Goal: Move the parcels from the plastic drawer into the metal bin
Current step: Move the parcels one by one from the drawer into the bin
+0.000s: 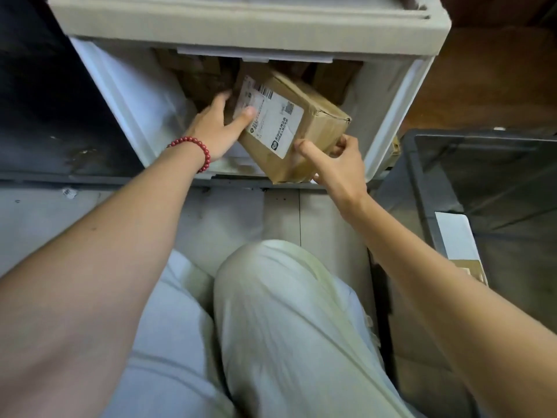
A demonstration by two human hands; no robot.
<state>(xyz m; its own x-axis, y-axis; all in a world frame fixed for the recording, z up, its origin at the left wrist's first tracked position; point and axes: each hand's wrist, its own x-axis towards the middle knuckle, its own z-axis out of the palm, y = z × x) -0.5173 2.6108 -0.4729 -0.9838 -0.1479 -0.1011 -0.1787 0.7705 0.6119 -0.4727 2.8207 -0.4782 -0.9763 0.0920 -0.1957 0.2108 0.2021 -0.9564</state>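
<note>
My left hand (215,129) and right hand (339,168) gripping a tilted brown cardboard parcel (304,137), fingers curling round it, over the white plastic drawer (126,98)

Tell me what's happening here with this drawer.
A person holds a brown cardboard parcel with a white shipping label, tilted over the front of the pale plastic drawer. The left hand grips its left side and the right hand its lower corner. More brown parcels sit at the drawer's back. The dark grey bin stands to the right.

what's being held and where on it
The cardboard parcel: left hand on its left edge, thumb on the label; right hand gripping its near right edge.
</note>
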